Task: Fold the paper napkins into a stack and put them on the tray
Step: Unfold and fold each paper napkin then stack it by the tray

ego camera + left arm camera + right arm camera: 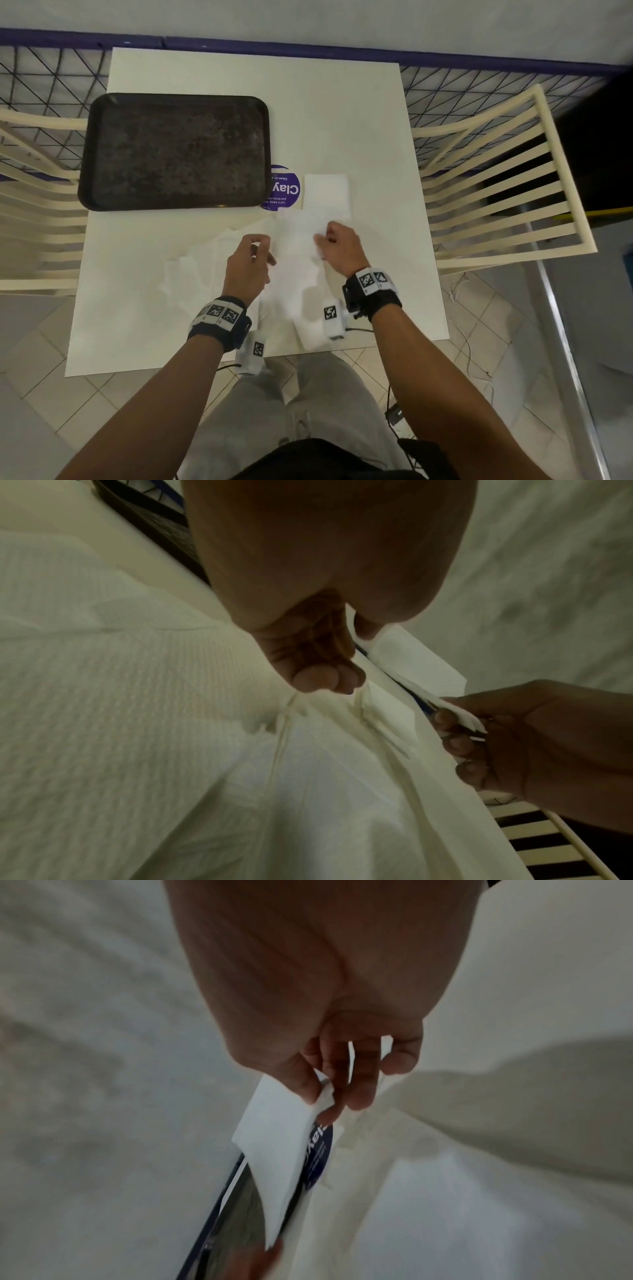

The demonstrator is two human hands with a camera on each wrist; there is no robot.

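Both hands hold one white paper napkin just above the white table. My left hand pinches its left end, and my right hand pinches its right corner between thumb and fingers. In the left wrist view the left hand is curled, with the napkin stretched across to the right hand. In the right wrist view the right hand grips the napkin. A folded napkin lies just beyond the hands. Several unfolded napkins are spread beneath and to the left. The black tray lies bare at the back left.
A round purple sticker is on the table between the tray and the folded napkin. Cream slatted chairs stand at the left and the right. A dark mesh railing runs behind the table.
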